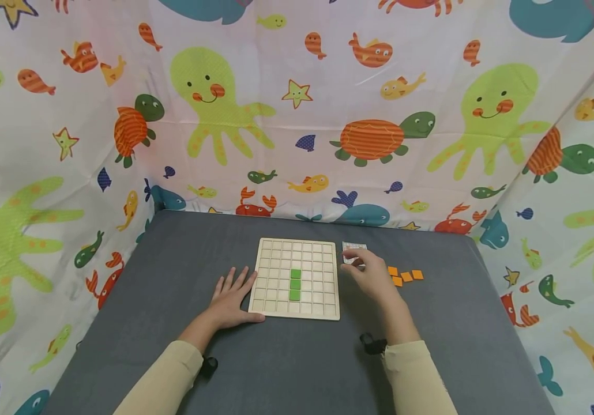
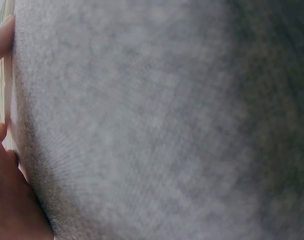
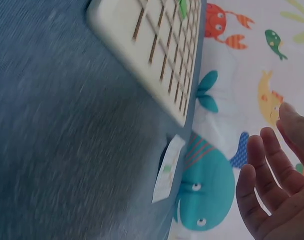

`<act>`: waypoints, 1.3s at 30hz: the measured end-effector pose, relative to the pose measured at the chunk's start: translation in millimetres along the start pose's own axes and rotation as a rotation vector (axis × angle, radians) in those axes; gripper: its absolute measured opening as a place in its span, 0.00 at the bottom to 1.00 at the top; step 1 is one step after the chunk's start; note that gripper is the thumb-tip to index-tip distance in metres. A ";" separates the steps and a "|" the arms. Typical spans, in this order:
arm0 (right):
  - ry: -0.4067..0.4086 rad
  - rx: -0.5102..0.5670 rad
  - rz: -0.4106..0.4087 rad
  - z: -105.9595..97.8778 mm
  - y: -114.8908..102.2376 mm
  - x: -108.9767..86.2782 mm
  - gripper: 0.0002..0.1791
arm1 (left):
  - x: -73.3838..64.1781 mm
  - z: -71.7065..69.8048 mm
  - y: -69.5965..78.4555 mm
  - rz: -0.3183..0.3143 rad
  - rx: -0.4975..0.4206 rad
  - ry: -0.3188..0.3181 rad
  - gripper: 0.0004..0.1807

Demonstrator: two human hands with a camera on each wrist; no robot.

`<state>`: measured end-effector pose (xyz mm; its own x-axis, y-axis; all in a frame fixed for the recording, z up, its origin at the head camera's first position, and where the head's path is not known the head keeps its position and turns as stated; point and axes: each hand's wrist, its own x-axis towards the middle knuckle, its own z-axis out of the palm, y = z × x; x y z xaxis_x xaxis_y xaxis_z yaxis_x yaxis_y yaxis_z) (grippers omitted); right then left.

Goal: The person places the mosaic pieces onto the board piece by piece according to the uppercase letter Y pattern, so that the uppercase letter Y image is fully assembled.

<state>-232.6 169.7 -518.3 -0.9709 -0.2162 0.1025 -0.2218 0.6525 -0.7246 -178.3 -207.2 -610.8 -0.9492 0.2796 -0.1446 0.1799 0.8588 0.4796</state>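
A pale square board (image 1: 276,276) with a grid of raised lines lies on the table. Three green square tiles (image 1: 295,284) form a short column near its middle. My left hand (image 1: 229,302) rests at the board's left side, fingers spread along the edge and thumb by the near-left corner. Over the small printed card (image 1: 354,246) right of the board is my right hand (image 1: 372,276), partly covering it. The right wrist view shows that hand's fingers (image 3: 279,162) loosely bent and apart, with nothing between them; the card (image 3: 167,170) lies beyond.
Several orange square tiles (image 1: 406,276) are scattered on the grey tabletop (image 1: 297,363) just right of my right hand. A curtain (image 1: 297,121) printed with sea animals hangs behind the table and along both sides.
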 end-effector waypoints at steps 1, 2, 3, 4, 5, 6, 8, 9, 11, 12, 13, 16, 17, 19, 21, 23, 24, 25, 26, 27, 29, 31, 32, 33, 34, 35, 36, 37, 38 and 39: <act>0.006 0.000 0.005 -2.0 2.3 -1.1 0.20 | -0.1 0.8 -0.8 -0.001 0.008 0.001 0.68; 0.012 -0.004 0.007 -3.9 4.9 -2.1 0.20 | -0.1 1.7 -1.6 -0.002 0.012 0.003 0.68; 0.018 -0.008 0.009 -6.1 7.3 -3.5 0.20 | 0.0 2.7 -2.5 -0.005 0.020 0.003 0.68; 0.023 -0.013 0.012 -8.6 9.6 -4.9 0.21 | 0.2 3.3 -3.2 -0.006 0.024 0.006 0.68; 0.032 -0.019 0.013 -11.0 12.1 -6.5 0.21 | 0.3 3.8 -3.8 -0.006 0.024 0.008 0.68; 0.042 -0.030 0.016 -13.1 15.0 -7.9 0.21 | 0.3 4.0 -4.1 -0.005 0.022 0.010 0.68; 0.056 -0.047 0.027 -17.4 20.5 -11.0 0.21 | 0.6 4.1 -4.5 -0.003 0.014 0.012 0.68; 0.061 -0.051 0.033 -19.5 22.9 -12.6 0.20 | 0.6 4.0 -4.5 -0.003 0.014 0.010 0.68; 0.072 -0.058 0.053 -22.3 28.5 -15.4 0.20 | 0.7 3.8 -4.3 -0.009 0.016 0.001 0.68; 0.074 -0.060 0.064 -23.6 31.2 -16.7 0.20 | 0.7 3.5 -4.0 -0.013 0.019 -0.003 0.68; 0.075 -0.060 0.071 -24.9 33.3 -18.2 0.21 | 0.8 3.4 -4.0 -0.011 0.016 -0.004 0.68; 0.078 -0.057 0.088 -28.7 39.5 -21.6 0.21 | 1.0 2.6 -3.2 -0.019 0.014 -0.010 0.69; 0.076 -0.053 0.091 -30.0 41.5 -22.5 0.21 | 1.0 2.4 -3.3 -0.016 0.014 -0.006 0.69; 0.065 -0.045 0.102 -32.8 45.7 -24.0 0.21 | 1.2 2.6 -3.6 -0.011 0.012 -0.001 0.69; 0.057 -0.040 0.119 -35.4 50.4 -25.4 0.22 | 1.5 3.2 -3.9 -0.011 0.012 0.001 0.70; 0.052 -0.029 0.125 -37.8 56.6 -26.9 0.22 | 1.1 3.1 -3.0 -0.006 0.008 0.003 0.70; 0.056 -0.028 0.126 -39.0 59.9 -27.7 0.22 | 1.0 3.1 -2.3 -0.008 0.006 0.001 0.69; 0.064 -0.030 0.127 -39.9 62.7 -28.1 0.22 | 0.7 3.0 -2.2 -0.007 0.002 0.002 0.69; 0.072 -0.032 0.124 -40.9 65.5 -28.7 0.22 | 0.4 2.6 -1.6 -0.009 -0.002 0.001 0.69; 0.079 -0.033 0.127 -42.0 67.9 -29.2 0.22 | -0.1 1.9 -0.7 -0.010 -0.003 0.002 0.69; 0.093 -0.039 0.137 -44.2 72.0 -30.1 0.22 | -0.1 1.6 -0.3 -0.009 -0.010 0.007 0.68; 0.103 -0.047 0.160 -46.9 74.4 -31.2 0.22 | 0.0 1.6 -0.2 -0.007 -0.011 0.011 0.68; 0.104 -0.051 0.174 -48.2 75.3 -32.0 0.22 | -0.1 1.4 0.2 -0.011 -0.007 0.010 0.68; 0.107 -0.052 0.187 -49.7 75.9 -32.7 0.22 | -0.1 1.3 0.2 -0.010 -0.006 0.009 0.68; 0.109 -0.053 0.192 -51.2 76.8 -33.8 0.22 | -0.2 1.1 0.4 -0.010 -0.006 0.007 0.68; 0.114 -0.059 0.199 -52.7 77.8 -34.7 0.22 | -0.5 0.9 0.6 -0.010 -0.002 0.005 0.68; 0.117 -0.059 0.199 -54.4 78.7 -36.0 0.22 | -0.6 0.5 0.9 -0.012 0.002 0.001 0.68; 0.121 -0.064 0.198 -56.1 79.6 -37.4 0.22 | -0.7 0.2 1.2 -0.014 0.009 -0.005 0.68; 0.124 -0.068 0.193 -58.0 80.6 -38.8 0.22 | -1.1 -1.0 2.5 -0.011 0.009 -0.005 0.68; 0.130 -0.071 0.188 -59.9 82.1 -40.2 0.22 | -1.4 -1.9 3.5 -0.011 0.012 -0.010 0.68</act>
<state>-217.2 275.5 -541.1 -0.9981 0.0064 0.0607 -0.0373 0.7231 -0.6898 -176.9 -205.5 -607.3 -0.9485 0.2745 -0.1583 0.1727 0.8667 0.4680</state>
